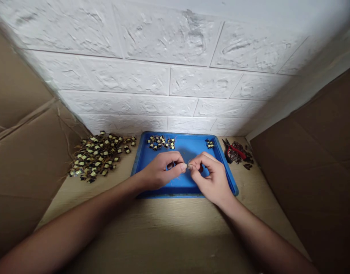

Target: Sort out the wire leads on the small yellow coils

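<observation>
Above the blue tray (189, 190), my left hand (166, 170) pinches a small transformer (188, 166) between thumb and forefinger. Its row of tiny metal pins faces right. My right hand (210, 175) is closed at the pin side, with thumb and forefinger pressed together; a thin wire seems to run there, though the fingertips hide most of it. Inside the tray, a cluster of yellow-and-black transformers (160, 142) lies at the back left. A smaller group of transformers (209, 144) sits at the back right.
Left of the tray, a large pile of transformers (96, 155) with loose copper-coloured wires covers the wooden table (175, 236). On the right lie red-and-black pliers (234, 150) and small dark pieces (248, 166). Cardboard walls (311, 152) flank both sides; a white brick-patterned wall (152, 78) stands behind.
</observation>
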`<action>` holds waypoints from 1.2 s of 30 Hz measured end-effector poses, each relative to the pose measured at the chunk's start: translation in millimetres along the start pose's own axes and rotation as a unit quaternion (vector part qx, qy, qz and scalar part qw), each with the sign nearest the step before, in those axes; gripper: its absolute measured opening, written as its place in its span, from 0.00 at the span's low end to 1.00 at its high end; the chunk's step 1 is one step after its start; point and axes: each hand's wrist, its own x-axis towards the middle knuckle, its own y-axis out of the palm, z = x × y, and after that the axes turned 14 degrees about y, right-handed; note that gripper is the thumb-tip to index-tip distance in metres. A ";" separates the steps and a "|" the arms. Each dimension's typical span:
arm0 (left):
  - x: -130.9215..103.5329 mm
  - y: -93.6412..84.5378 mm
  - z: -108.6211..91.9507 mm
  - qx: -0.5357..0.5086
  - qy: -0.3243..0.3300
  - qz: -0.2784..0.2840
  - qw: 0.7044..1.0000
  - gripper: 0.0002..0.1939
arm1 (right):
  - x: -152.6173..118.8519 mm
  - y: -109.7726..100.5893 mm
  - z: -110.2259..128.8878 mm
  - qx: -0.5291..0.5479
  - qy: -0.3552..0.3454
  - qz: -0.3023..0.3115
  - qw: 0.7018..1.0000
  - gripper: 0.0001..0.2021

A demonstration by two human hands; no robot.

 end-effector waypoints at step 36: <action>-2.1 -2.5 4.2 -0.078 -0.030 -0.043 0.996 0.17 | 4.8 -7.1 -7.0 0.100 0.096 0.143 0.980 0.04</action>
